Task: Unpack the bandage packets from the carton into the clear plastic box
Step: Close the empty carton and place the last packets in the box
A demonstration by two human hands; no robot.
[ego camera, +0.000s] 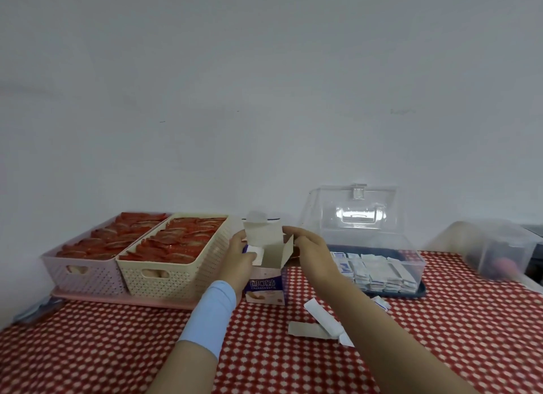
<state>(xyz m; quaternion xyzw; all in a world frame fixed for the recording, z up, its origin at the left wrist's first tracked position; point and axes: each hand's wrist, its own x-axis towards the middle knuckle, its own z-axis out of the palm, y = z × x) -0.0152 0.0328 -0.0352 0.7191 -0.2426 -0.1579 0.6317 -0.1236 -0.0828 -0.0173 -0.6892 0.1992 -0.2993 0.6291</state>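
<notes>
Here both forearms reach forward over the red dotted tablecloth (440, 335). The left hand (239, 255), a pale blue band (210, 314) at its wrist, grips the left side of the upright carton (264, 288). The right hand (311, 252) pinches the carton's open right flap. Its purple lettering is too blurred to read. Bandage packets (373, 271) lie in the clear plastic box (418, 265) just beside the carton.

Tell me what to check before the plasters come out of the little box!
1. Small purple-and-white cardboard carton, top flaps open: ok.
2. The left grip holds the carton's side: ok.
3. The right grip holds its right flap: ok.
4. Clear plastic box, lid raised: ok.
5. Room beside the white paper packets in it: cannot tell.
6. Packets left in the carton: cannot tell.
</notes>
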